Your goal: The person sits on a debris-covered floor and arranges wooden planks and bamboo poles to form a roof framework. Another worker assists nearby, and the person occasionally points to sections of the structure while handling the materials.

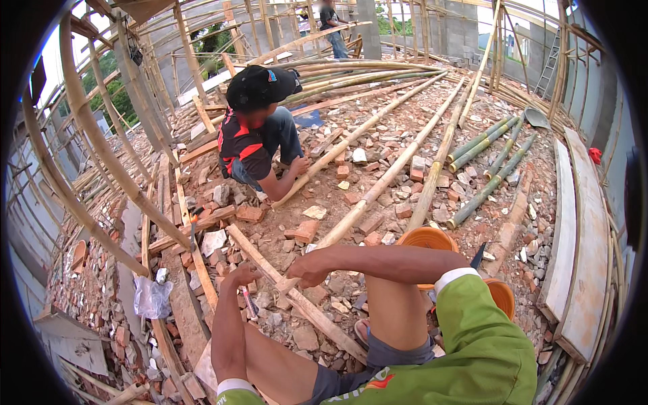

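Note:
My left hand (241, 275) is raised beside a long wooden batten (317, 317), fingers curled; anything inside them is too small to make out. Just across the batten, my right hand (309, 268) is closed, with its fingertips beside a short pale piece (287, 285) lying over the batten. Whether I grip that piece is unclear. Below my left hand, a slim red-and-white object (250, 304) rests in the rubble. A bamboo pole (378, 185) runs away from beside my right hand.
A crouching person (260, 135) works ahead at another bamboo pole (364, 131). Orange buckets (428, 237) stand at my right, near short green bamboo pieces (486, 145). Broken bricks (307, 231) cover the ground. Planks (584, 250) lie far right; leaning bamboo poles (111, 165) rise on the left.

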Motion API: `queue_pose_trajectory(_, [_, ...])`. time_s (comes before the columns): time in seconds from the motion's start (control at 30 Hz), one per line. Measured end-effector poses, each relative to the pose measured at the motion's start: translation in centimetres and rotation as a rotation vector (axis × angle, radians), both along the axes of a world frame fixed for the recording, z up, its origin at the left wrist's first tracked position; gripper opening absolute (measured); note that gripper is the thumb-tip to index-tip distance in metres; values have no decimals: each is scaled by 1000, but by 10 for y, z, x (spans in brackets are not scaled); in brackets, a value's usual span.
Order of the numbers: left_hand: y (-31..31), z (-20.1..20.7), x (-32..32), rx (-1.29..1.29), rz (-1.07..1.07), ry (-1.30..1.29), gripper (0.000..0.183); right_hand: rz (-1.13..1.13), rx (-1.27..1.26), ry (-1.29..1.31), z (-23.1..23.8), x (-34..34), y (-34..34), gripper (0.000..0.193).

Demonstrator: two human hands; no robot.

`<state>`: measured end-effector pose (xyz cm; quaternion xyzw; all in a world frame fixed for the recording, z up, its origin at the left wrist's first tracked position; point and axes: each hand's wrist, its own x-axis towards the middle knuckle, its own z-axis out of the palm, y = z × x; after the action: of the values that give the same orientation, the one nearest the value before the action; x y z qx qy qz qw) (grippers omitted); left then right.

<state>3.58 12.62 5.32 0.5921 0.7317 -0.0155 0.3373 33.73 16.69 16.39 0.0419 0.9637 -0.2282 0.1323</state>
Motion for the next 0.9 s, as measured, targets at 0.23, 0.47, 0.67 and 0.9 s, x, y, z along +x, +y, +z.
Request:
queue_pose_trajectory(0.23, [-2, 8, -8, -4, 47, 36, 58, -2, 38, -24, 13, -6, 0, 34])
queue_pose_trajectory(0.47, [-9, 18, 2, 70, 74, -27, 57, -14, -12, 13, 5, -2, 7, 33])
queue_pose_trajectory(0.67, [-9, 10, -9, 44, 89, -17, 56, 5, 11, 19, 5, -6, 8, 32])
queue_pose_trajectory(0.9, [-1, 8, -2, -9, 143, -51, 48, -44, -32, 3, 8, -1, 10, 36])
